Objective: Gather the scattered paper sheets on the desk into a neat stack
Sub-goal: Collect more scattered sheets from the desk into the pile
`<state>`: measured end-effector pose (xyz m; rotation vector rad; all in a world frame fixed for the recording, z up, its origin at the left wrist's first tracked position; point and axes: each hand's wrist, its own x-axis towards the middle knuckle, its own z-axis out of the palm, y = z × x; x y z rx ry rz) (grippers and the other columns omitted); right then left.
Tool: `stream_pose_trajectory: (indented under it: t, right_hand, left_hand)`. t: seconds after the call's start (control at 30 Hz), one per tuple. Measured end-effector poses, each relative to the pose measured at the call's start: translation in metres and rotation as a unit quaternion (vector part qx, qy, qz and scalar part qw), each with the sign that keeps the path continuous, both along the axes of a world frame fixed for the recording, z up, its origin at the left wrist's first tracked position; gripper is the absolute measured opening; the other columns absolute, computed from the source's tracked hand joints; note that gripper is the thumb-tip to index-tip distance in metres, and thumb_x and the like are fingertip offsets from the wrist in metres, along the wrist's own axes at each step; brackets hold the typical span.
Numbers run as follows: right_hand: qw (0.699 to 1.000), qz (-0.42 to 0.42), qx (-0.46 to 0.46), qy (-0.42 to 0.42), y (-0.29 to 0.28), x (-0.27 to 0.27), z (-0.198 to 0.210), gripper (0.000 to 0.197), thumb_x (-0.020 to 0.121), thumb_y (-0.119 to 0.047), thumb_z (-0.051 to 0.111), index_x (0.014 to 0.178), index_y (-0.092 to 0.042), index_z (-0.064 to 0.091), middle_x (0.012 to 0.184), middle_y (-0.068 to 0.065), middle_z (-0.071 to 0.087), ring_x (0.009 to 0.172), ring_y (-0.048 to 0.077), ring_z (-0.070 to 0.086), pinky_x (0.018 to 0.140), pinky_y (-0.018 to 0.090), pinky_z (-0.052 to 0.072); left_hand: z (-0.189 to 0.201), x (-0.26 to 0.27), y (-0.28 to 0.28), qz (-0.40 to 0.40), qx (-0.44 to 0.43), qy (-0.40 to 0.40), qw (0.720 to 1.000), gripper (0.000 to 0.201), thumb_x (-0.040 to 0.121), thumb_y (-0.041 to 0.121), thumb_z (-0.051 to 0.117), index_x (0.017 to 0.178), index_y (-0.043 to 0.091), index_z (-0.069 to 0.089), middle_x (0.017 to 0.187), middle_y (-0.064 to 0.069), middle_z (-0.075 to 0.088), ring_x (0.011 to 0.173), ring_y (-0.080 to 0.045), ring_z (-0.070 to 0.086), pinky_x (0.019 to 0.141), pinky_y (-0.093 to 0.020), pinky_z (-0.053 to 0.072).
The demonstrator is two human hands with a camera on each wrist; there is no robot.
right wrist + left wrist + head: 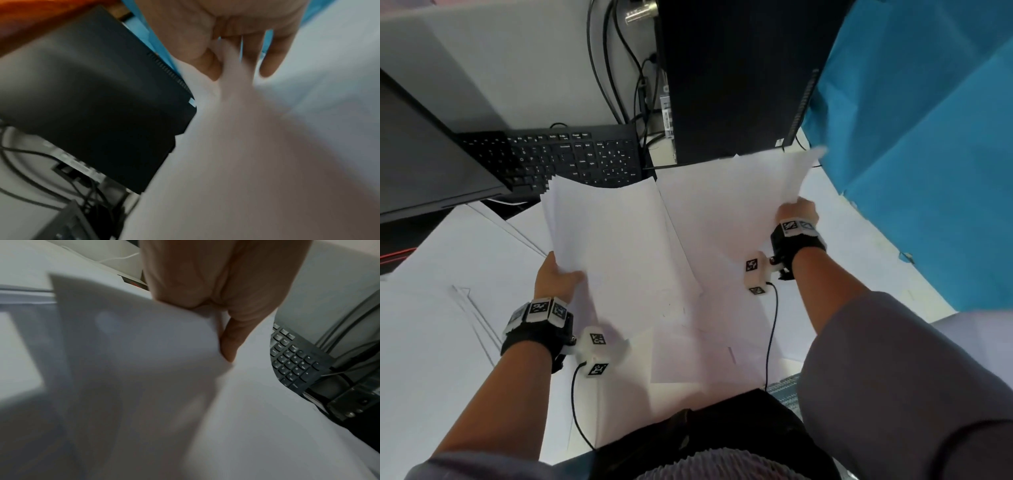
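My left hand [558, 274] grips the left edge of a bundle of white sheets [616, 246], thumb on top; the left wrist view shows the thumb [228, 345] pressed on that bundle [144, 369]. My right hand [796, 209] pinches the right edge of another white sheet [729, 205], raised off the desk and blurred at its far corner. In the right wrist view its thumb [207, 65] and fingers [269, 65] clamp this sheet [236, 129]. More loose sheets [709, 346] lie flat below, between my arms. Others [448, 274] spread to the left on the desk.
A black keyboard [571, 157] lies behind the papers, a dark laptop or monitor [424, 161] at far left. A black computer tower [736, 75] with cables [626, 85] stands at the back. Blue cloth [928, 137] hangs at the right.
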<state>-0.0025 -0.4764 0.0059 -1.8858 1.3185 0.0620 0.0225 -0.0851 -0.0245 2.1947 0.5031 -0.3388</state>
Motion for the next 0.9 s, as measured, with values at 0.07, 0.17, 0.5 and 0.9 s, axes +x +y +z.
stream_pose_trajectory:
  t: [0.07,0.17,0.5,0.9]
  right_hand:
    - [1.000,-0.011,-0.004,-0.005,-0.006,-0.001,0.010,0.035,0.093,-0.014,0.044,0.123,-0.003,0.057,0.128,0.017,0.059,0.118,0.032,0.056,0.091,0.033,0.045]
    - [0.999,0.040,0.027,0.008,-0.007,-0.002,0.015,0.041,0.094,-0.021,0.044,0.131,-0.004,0.050,0.134,0.015,0.053,0.122,0.030,0.052,0.092,0.032,0.044]
    - [0.976,0.167,0.039,0.132,0.045,0.002,0.007,0.067,0.084,-0.023,0.059,0.144,-0.015,0.031,0.148,0.012,0.031,0.132,0.034,0.038,0.109,0.043,0.034]
    - [0.967,0.213,0.128,0.057,0.051,0.014,0.013,0.074,0.078,-0.042,0.070,0.141,-0.015,0.039,0.141,0.010,0.047,0.124,0.031,0.048,0.096,0.032,0.039]
  left_hand:
    - [0.002,0.001,0.004,0.006,-0.009,-0.001,1.000,0.042,0.081,-0.008,0.059,0.122,-0.001,0.051,0.119,-0.023,0.059,0.111,-0.038,0.056,0.083,-0.037,0.041]
    - [0.002,0.000,0.015,0.026,-0.036,0.011,0.999,0.043,0.080,-0.008,0.058,0.122,0.003,0.053,0.117,-0.023,0.061,0.110,-0.038,0.057,0.089,-0.042,0.045]
    - [0.006,-0.018,0.026,0.044,-0.017,0.016,0.999,0.041,0.083,-0.007,0.060,0.122,0.003,0.052,0.105,-0.017,0.058,0.102,-0.029,0.054,0.085,-0.036,0.040]
    - [0.003,-0.029,0.029,0.048,-0.017,0.018,0.999,0.047,0.082,-0.005,0.061,0.127,0.002,0.049,0.123,-0.023,0.058,0.115,-0.039,0.054,0.090,-0.041,0.042]
